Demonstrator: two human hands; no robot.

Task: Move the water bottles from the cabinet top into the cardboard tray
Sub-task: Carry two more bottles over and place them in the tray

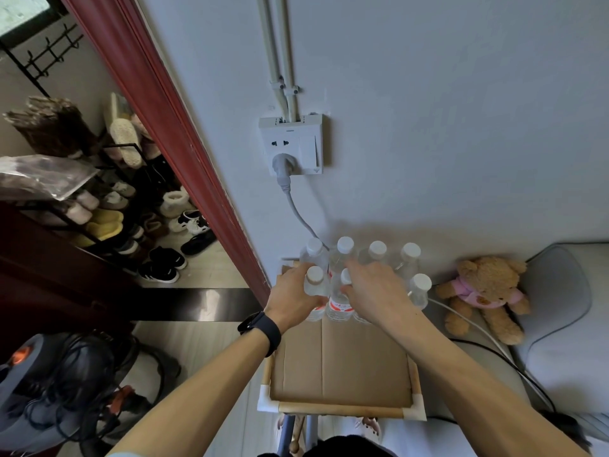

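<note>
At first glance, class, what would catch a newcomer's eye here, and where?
The left hand and right hand each grip one of the white-capped water bottles clustered by the wall at the far end of the cardboard tray. A brown teddy bear in pink sits to their right; a wall socket with a grey plug is above.

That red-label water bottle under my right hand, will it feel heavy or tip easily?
Likely heavy for its size: the water bottle looks capped and full. Tall and narrow, it may tip if pushed, bumping the neighbouring bottles. Its smooth clear plastic could be slippery.
</note>
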